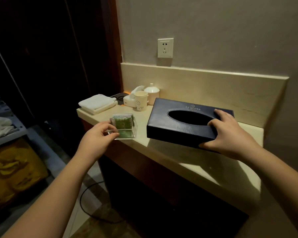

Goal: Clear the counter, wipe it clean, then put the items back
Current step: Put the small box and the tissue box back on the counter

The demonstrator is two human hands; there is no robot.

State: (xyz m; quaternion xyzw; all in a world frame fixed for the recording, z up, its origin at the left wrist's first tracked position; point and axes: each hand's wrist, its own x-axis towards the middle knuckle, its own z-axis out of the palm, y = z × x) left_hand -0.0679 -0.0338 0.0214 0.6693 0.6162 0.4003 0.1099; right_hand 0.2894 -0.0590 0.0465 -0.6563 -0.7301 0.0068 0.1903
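The right hand [230,134] grips the dark tissue box [184,122] by its near end, tilted over the worktop's [205,170] front edge: likely light, stiff, smooth-skinned. The left hand [96,136] pinches the clear acrylic holder [125,128] at the front-left edge: hard, slippery, breakable.

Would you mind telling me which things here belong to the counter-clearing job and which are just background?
Part of the job:
- dark tissue box, held by right hand
- clear acrylic holder, held by left hand
- folded white towel
- smiley-face cup
- white lidded jar
- counter

Just background:
- wall socket
- floor cable
- yellow bags
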